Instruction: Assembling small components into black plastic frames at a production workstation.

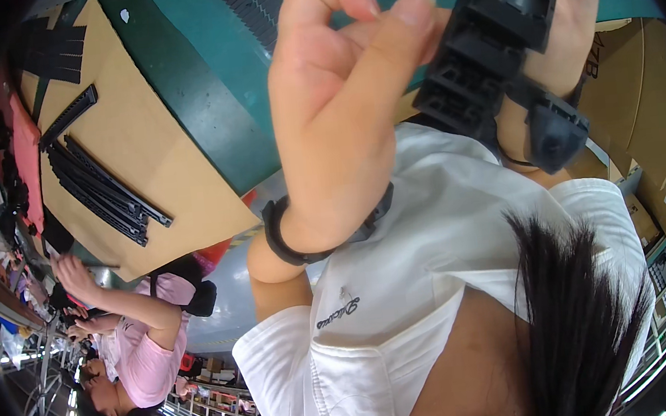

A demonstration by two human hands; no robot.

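My right hand at the upper right grips a black ribbed plastic part, which ends in a rounded piece. My left hand is raised in the middle, with a black wristband on its wrist. Its fingers are curled and its thumb tip presses against the part's left end. My white shirt and dark hair fill the lower part of the view.
A green conveyor belt crosses the top. Left of it, a cardboard sheet carries several long black plastic strips. A person in a pink shirt works at the lower left. Cardboard boxes stand at the right.
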